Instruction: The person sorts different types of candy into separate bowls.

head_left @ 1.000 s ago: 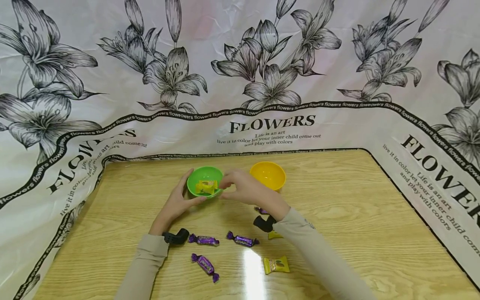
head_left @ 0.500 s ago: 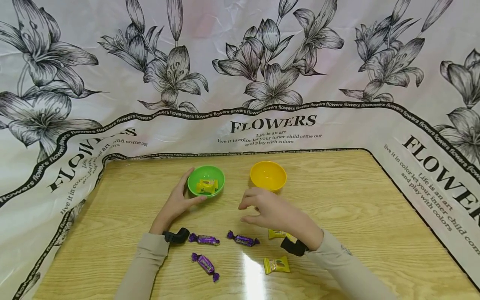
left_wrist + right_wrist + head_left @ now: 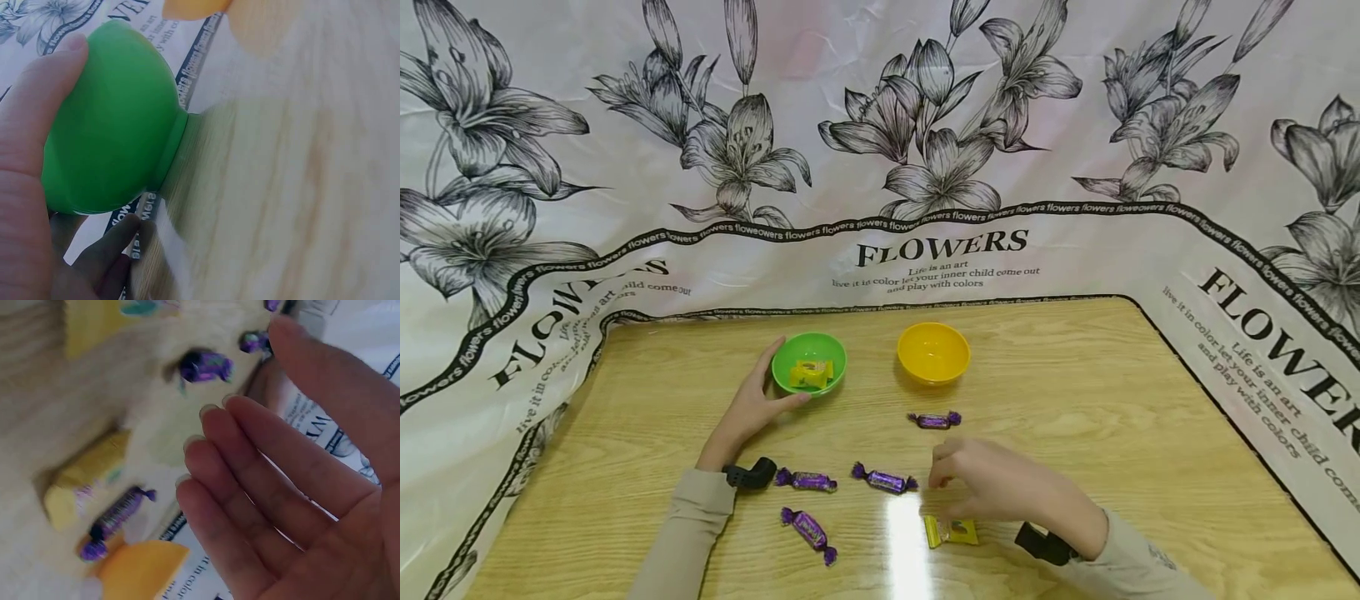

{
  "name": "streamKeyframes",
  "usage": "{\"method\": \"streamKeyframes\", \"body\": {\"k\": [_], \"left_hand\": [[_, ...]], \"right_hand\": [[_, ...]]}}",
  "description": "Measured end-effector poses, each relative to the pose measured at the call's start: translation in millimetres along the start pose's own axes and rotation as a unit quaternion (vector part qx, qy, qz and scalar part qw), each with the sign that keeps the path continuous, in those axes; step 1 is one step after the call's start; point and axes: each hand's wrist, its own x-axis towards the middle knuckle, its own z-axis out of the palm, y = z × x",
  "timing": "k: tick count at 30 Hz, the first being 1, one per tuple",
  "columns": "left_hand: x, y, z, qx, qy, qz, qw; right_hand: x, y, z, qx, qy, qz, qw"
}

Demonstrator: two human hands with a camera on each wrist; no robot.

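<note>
My left hand (image 3: 752,412) holds the green bowl (image 3: 808,344) by its left side, thumb at the near rim and fingers round the far side. In the left wrist view the thumb lies along the bowl's green wall (image 3: 112,119). Yellow-wrapped candies (image 3: 810,374) lie inside that bowl. With nothing in it, my right hand (image 3: 992,482) hovers over the table, fingers loosely bent. Just below its thumb is a yellow-wrapped candy (image 3: 957,533). A second yellow candy (image 3: 87,481) shows in the right wrist view but is hidden behind the hand in the head view.
An orange-yellow bowl (image 3: 934,367) stands right of the green one. In front of it lies a purple twist-wrapped candy (image 3: 934,421). More purple candies (image 3: 883,479) are spread across the middle and left of the wooden table (image 3: 1112,400). A flower-printed cloth (image 3: 940,267) borders the table.
My right hand has gone from the green bowl's rim back rightward and toward me, over the yellow candies, uncovering the purple candy near the orange-yellow bowl. The left hand has stayed at the bowl.
</note>
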Motion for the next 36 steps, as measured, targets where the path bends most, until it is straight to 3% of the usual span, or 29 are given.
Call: {"method": "streamKeyframes", "body": {"k": [7, 15, 24, 36], "left_hand": [[-0.3, 1.2, -0.7, -0.001, -0.003, -0.001, 1.0000], [0.4, 1.0, -0.5, -0.002, -0.002, 0.001, 1.0000], [-0.4, 3.1, -1.2, -0.004, -0.001, -0.002, 1.0000], [0.3, 1.2, -1.5, -0.004, -0.002, 0.000, 1.0000]], "right_hand": [[-6.6, 0.1, 19.6, 0.033, -0.043, 0.030, 0.9981], [-4.6, 1.3, 33.6, 0.003, -0.028, 0.019, 0.9994], [-1.0, 2.2, 29.2, -0.003, -0.012, -0.011, 0.9999], [18.9, 0.8, 5.3, -0.025, 0.012, -0.023, 0.9993]]}}
